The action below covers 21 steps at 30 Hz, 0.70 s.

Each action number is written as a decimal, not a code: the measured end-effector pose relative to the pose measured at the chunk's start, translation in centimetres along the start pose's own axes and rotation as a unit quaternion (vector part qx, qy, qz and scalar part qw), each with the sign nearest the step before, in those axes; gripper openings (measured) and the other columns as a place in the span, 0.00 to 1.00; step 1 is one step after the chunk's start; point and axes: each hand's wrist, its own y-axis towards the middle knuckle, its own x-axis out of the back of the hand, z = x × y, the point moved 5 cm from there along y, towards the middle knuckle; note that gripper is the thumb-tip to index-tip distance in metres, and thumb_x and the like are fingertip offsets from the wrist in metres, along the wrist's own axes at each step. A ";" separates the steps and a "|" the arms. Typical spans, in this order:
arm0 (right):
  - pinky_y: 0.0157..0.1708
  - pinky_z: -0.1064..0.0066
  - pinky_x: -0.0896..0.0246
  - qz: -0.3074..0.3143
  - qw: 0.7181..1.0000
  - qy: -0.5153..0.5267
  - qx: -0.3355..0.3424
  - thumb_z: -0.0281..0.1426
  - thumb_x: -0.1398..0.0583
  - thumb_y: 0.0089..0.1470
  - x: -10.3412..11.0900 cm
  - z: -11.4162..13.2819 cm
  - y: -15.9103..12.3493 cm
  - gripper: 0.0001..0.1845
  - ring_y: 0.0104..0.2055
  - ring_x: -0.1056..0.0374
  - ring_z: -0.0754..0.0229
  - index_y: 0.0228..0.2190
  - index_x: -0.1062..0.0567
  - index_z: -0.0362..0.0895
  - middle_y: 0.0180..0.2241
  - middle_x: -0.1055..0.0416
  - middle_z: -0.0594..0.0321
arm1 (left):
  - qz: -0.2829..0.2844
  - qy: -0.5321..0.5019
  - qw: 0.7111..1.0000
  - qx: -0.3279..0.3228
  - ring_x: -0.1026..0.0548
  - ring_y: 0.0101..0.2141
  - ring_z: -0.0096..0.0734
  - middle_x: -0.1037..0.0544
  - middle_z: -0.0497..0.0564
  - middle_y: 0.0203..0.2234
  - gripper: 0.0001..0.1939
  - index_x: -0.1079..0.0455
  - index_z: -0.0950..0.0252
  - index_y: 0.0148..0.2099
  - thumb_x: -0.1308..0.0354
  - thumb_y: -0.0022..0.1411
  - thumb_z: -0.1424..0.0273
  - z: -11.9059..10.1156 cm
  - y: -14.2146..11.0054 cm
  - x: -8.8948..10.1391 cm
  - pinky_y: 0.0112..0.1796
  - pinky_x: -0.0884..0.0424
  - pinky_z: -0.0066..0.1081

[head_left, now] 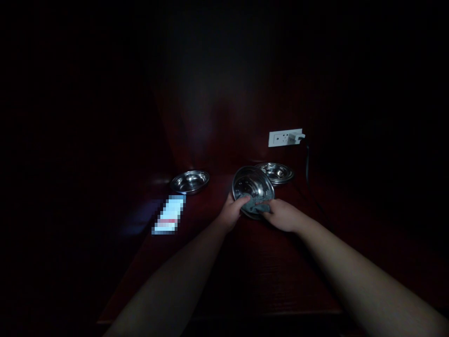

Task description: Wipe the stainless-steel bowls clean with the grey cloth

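Observation:
A shiny metal bowl [257, 180] is tilted toward me above the dark red table. My left hand [231, 213] grips its lower left rim, the thumb lying over the inside edge. In my right hand [282, 214] is a grey-green cloth [250, 204], pressed by closed fingers against the bowl's lower inner wall. Behind and to the right sit several stacked metal bowls [286, 175], partly hidden by the one I hold. Another metal bowl [190, 181] stands apart on the left.
A bright, blurred-out phone-like screen [170, 215] lies in front of the left bowl. On the back wall is a white socket plate [278, 138] with a plug in it; a dark cable [307, 166] hangs down beside it. The table's front edge [280, 312] shows near the bottom. Surroundings are very dark.

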 end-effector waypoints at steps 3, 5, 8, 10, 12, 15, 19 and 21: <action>0.48 0.67 0.39 -0.011 0.999 -0.028 -0.027 0.27 0.47 0.52 0.0 -0.4 0.1 0.19 0.45 0.29 0.54 0.44 0.24 0.40 0.43 0.24 0.52 | -0.001 0.001 1.000 0.008 0.25 0.40 0.36 0.23 0.53 0.40 0.29 0.35 0.61 0.53 0.36 0.47 0.74 0.0 -0.1 -0.1 0.46 0.31 0.40; 0.51 0.67 0.41 -0.017 0.999 -0.037 -0.036 0.28 0.47 0.52 -0.1 -0.6 0.2 0.21 0.48 0.30 0.53 0.47 0.25 0.40 0.46 0.26 0.51 | 0.001 0.004 1.000 0.010 0.25 0.40 0.36 0.24 0.53 0.41 0.29 0.35 0.61 0.53 0.37 0.47 0.74 -0.1 -0.2 -0.1 0.45 0.30 0.39; 0.52 0.66 0.41 -0.016 0.998 -0.044 -0.038 0.28 0.47 0.53 -0.2 -0.7 0.2 0.23 0.49 0.31 0.52 0.50 0.27 0.39 0.48 0.27 0.49 | 0.000 0.010 1.000 0.010 0.25 0.39 0.35 0.24 0.53 0.41 0.29 0.36 0.62 0.53 0.38 0.47 0.74 0.0 -0.2 -0.1 0.43 0.30 0.37; 0.51 0.66 0.40 -0.013 0.998 -0.044 -0.038 0.28 0.47 0.53 -0.2 -0.7 0.2 0.23 0.49 0.30 0.52 0.49 0.27 0.39 0.47 0.26 0.49 | -0.001 0.012 1.000 0.009 0.25 0.39 0.35 0.24 0.53 0.40 0.29 0.36 0.62 0.53 0.38 0.47 0.74 0.0 -0.1 0.0 0.42 0.30 0.37; 0.50 0.67 0.40 -0.013 0.998 -0.043 -0.037 0.28 0.47 0.53 -0.2 -0.7 0.2 0.22 0.48 0.30 0.53 0.49 0.27 0.39 0.47 0.26 0.50 | -0.001 0.011 1.000 0.008 0.25 0.38 0.35 0.24 0.53 0.40 0.29 0.36 0.62 0.53 0.37 0.47 0.74 0.1 -0.1 0.0 0.42 0.30 0.37; 0.51 0.67 0.40 -0.015 0.998 -0.043 -0.034 0.27 0.47 0.53 -0.2 -0.8 0.3 0.22 0.48 0.30 0.53 0.49 0.27 0.39 0.46 0.26 0.50 | 0.002 0.009 1.000 0.007 0.25 0.38 0.36 0.24 0.53 0.40 0.30 0.36 0.62 0.54 0.37 0.46 0.74 0.1 0.0 0.0 0.42 0.30 0.38; 0.51 0.66 0.41 -0.015 0.998 -0.042 -0.036 0.28 0.47 0.53 -0.2 -0.8 0.3 0.22 0.48 0.30 0.52 0.49 0.27 0.39 0.46 0.26 0.50 | 0.004 0.004 1.000 0.005 0.25 0.39 0.36 0.24 0.53 0.40 0.29 0.36 0.61 0.53 0.37 0.46 0.75 0.0 -0.1 0.0 0.44 0.30 0.39; 0.51 0.66 0.41 -0.013 0.999 -0.039 -0.034 0.27 0.47 0.52 -0.2 -0.8 0.2 0.22 0.48 0.30 0.53 0.48 0.26 0.39 0.46 0.26 0.50 | 0.004 0.003 1.000 0.006 0.25 0.40 0.36 0.24 0.53 0.40 0.28 0.35 0.62 0.52 0.37 0.47 0.75 0.0 -0.1 0.0 0.44 0.30 0.40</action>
